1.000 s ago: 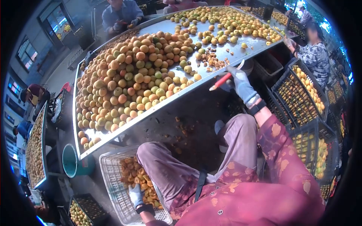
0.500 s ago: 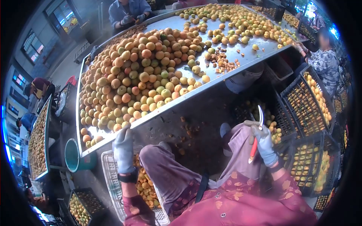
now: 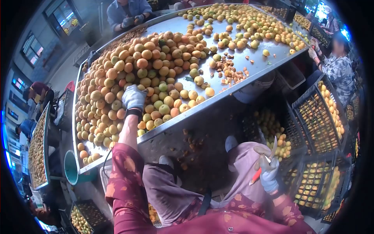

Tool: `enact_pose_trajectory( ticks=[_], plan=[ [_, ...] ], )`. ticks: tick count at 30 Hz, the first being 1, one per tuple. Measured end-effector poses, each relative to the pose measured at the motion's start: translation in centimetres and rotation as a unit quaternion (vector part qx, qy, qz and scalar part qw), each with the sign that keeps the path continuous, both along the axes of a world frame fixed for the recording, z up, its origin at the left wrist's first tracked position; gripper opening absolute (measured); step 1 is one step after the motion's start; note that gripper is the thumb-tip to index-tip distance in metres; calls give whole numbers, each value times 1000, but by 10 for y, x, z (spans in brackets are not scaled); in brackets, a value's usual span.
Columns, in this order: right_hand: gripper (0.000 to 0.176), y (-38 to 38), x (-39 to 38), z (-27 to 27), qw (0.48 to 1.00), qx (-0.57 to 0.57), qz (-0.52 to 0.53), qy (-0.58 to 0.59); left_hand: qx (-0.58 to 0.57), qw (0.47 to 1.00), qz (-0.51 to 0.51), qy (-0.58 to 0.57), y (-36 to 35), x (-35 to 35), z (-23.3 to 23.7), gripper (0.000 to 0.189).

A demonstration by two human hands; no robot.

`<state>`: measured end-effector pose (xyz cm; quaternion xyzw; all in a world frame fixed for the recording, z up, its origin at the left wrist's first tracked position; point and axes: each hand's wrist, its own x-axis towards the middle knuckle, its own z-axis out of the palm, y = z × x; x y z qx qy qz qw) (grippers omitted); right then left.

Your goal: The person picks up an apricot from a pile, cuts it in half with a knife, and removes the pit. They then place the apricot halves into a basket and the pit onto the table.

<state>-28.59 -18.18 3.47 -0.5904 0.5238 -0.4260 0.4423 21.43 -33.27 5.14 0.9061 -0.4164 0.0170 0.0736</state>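
Note:
My left hand [image 3: 134, 97], in a pale work glove, reaches into the heap of apricots [image 3: 113, 93] on the metal table [image 3: 167, 126]. Its fingers curl down over an apricot at the front of the heap; the fingertips are partly hidden. My gloved right hand [image 3: 269, 173] is above my right knee, closed around a knife with a red handle [image 3: 255, 176] and a curved blade [image 3: 275, 146]. The blade points up, and the handle's end sticks out below the hand. Orange and greenish apricots lie around my left hand.
Apricot pieces or pits [image 3: 230, 70] lie near the table's front edge. Black crates [image 3: 317, 107] of fruit stand at the right. A teal bucket [image 3: 72, 168] is under the left corner. Co-workers sit at the far side [image 3: 128, 15] and right [image 3: 338, 66].
My left hand has moved from the table's front edge up and forward onto the apricot heap. My right hand still holds the knife, now slightly lower and tilted differently.

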Motion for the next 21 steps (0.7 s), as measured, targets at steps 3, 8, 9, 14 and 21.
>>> enact_pose_trajectory(
  ticks=[3, 8, 9, 14, 21],
  plan=[
    [26, 2, -2, -5, 997, 15, 5, -75, -79, 996, -24, 19, 6, 5, -11, 54],
    [27, 1, 1, -2, 998, 5, 3, -68, -335, 881, -180, 283, 51, -3, -6, 50],
    [28, -1, -4, -4, 997, 10, 32, -68, -366, 855, -188, 317, 64, -17, 1, 50],
    [36, 1, 8, 19, 995, -78, 59, 34, -391, 816, -188, 384, 142, -101, 46, 50],
    [32, 52, 30, 37, 958, 219, 182, 21, -408, 717, -209, 525, 218, -169, 38, 57]
  ],
)
